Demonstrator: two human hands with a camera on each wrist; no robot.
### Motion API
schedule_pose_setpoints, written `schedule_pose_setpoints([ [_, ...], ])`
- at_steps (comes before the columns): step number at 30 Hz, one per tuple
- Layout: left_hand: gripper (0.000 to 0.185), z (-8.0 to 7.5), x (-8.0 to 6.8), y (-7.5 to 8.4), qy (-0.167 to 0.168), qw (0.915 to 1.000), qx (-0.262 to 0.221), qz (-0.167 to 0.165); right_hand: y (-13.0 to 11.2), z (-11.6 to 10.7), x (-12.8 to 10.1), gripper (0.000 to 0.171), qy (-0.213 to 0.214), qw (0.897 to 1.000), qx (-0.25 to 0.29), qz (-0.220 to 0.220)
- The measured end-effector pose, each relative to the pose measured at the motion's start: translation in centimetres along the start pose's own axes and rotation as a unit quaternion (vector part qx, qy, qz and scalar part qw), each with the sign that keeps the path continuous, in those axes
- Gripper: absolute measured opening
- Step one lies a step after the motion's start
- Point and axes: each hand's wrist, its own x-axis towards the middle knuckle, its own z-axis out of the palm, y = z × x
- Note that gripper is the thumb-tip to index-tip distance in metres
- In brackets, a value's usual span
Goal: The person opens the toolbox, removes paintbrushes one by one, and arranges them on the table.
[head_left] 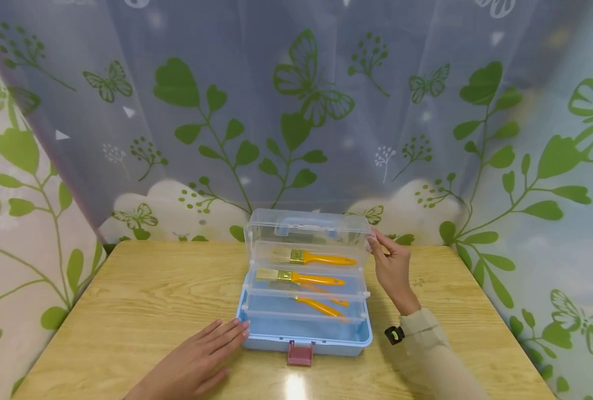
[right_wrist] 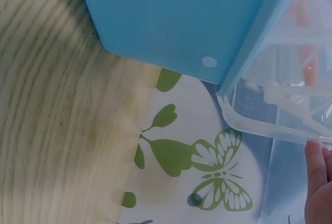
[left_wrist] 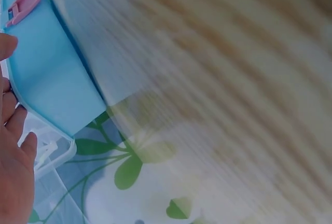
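The light-blue plastic storage box with clear fold-out trays and a clear lid [head_left: 306,289] stands open near the middle of the pale wood-grain surface [head_left: 141,300], its pink front latch [head_left: 300,353] facing the person. Three tiers are spread in steps. The upper two each carry a flat paintbrush with an orange handle and brass ferrule [head_left: 312,258]; further orange handles lie in the lower levels, their number unclear.

Handling judgement: the box appears light, thin-walled and stiff, with smooth, likely slippery faces. The clear tray arms and hinges look the weakest parts and should not bear a load. The brushes lie loose and would slide if the box tipped. The blue base walls, or the carry handle on the lid, look the soundest places to take hold.

Right hand [head_left: 393,266]: raised at the right rear corner, wrist bent, sleeve and a dark wrist device below. The fingertips pinch the right edge of the clear lid, a light grip nearly closed on that thin rim. The right wrist view shows only fingertips at the clear rim.

Left hand [head_left: 198,355]: flat on the surface, palm down, fingers straight and together, fingertips touching the base's front left corner. It holds nothing.

A leaf-and-butterfly printed curtain [head_left: 296,111] hangs behind.
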Motion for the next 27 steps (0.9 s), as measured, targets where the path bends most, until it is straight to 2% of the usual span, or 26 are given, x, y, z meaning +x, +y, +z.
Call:
schedule_pose_setpoints([
  [10, 0.08, 0.2, -0.1, 0.3, -0.005, 0.9999, -0.01, -0.008, 0.6, 0.2, -0.5, 0.026, 0.003, 1.0, 0.015, -0.002],
  [18, 0.081, 0.2, -0.3, 0.7, -0.006, 0.9985, -0.044, -0.032, 1.3, 0.2, -1.0, 0.03, -0.024, 0.999, 0.024, 0.004],
  [27, 0.081, 0.1, -0.2, 0.8, -0.006, 0.9963, -0.07, -0.049, 1.6, 0.2, -1.0, 0.032, -0.032, 0.999, 0.037, 0.014],
])
